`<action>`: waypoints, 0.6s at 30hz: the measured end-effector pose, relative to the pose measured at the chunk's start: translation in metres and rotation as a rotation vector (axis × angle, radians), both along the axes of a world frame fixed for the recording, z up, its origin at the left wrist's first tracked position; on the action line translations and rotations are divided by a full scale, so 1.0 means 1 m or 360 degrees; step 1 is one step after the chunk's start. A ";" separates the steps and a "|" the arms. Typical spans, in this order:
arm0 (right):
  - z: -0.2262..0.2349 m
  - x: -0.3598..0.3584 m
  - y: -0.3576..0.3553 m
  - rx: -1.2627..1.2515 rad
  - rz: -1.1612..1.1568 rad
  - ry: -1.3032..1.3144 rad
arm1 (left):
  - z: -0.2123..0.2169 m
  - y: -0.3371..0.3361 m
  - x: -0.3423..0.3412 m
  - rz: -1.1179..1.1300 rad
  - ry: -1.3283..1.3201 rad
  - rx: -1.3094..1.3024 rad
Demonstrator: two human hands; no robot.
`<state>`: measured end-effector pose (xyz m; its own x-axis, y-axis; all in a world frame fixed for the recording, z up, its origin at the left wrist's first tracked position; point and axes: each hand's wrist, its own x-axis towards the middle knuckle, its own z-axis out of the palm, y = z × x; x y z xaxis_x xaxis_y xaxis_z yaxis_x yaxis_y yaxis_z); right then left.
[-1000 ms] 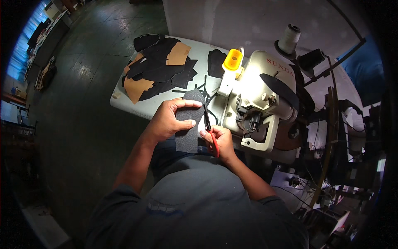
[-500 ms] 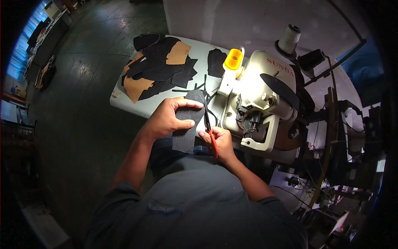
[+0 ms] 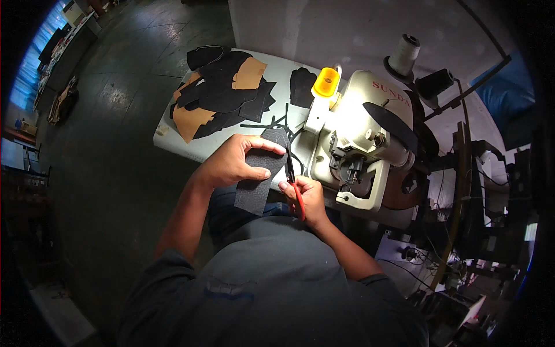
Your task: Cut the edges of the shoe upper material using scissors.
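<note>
My left hand [image 3: 231, 165] is gripping a dark leather piece [image 3: 261, 173] while my right hand [image 3: 306, 196] is clenching red-handled snips [image 3: 293, 188] against its edge, beside the sewing machine [image 3: 358, 144].

The scene is lit mainly from a lamp at the sewing machine [image 3: 358, 139], whose cream body is washed out by glare, while the floor [image 3: 115, 173] and the picture's corners are left dim to black. Daylight is seen as a blue streak at the upper left window [image 3: 34, 63]. Straight edges are bent strongly toward the rim, and detail there is softened.
</note>
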<state>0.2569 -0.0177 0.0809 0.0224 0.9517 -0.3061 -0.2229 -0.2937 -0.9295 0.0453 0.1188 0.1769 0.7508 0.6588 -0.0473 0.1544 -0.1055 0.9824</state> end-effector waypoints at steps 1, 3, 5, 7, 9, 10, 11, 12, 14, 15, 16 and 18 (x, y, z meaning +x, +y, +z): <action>0.000 0.000 0.000 0.0012 -0.0008 0.0001 | 0.001 0.000 0.000 -0.0002 -0.0003 -0.0035; 0.000 0.000 0.000 0.0032 -0.0005 -0.0022 | 0.001 0.002 0.000 -0.0004 -0.0007 -0.0071; -0.001 0.000 0.000 0.0053 -0.0003 -0.0045 | 0.001 0.005 -0.002 -0.0075 -0.0005 -0.0138; -0.005 0.001 0.000 0.0071 0.0019 -0.0078 | 0.002 0.006 -0.003 -0.0093 -0.0004 -0.0128; -0.006 0.000 0.000 0.0066 0.0016 -0.0101 | 0.003 0.008 -0.004 -0.0110 -0.0002 -0.0119; -0.007 0.000 0.000 0.0062 0.0014 -0.0125 | 0.003 0.009 -0.004 -0.0110 -0.0003 -0.0116; -0.007 0.000 0.000 0.0062 0.0013 -0.0124 | 0.003 0.009 -0.004 -0.0110 -0.0004 -0.0114; -0.007 0.002 0.001 0.0031 0.0040 -0.0098 | 0.004 0.009 -0.005 -0.0110 -0.0003 -0.0113; -0.005 0.003 0.001 -0.0001 0.0066 -0.0071 | 0.008 0.009 -0.006 -0.0167 0.0075 -0.0184; -0.001 0.003 0.002 -0.0004 0.0068 -0.0075 | 0.008 0.009 -0.006 -0.0165 0.0075 -0.0184; 0.001 0.003 0.002 -0.0007 0.0070 -0.0079 | 0.008 0.008 -0.005 -0.0165 0.0082 -0.0174; 0.001 0.003 0.003 -0.0020 0.0076 -0.0065 | 0.007 0.009 -0.005 -0.0165 0.0089 -0.0164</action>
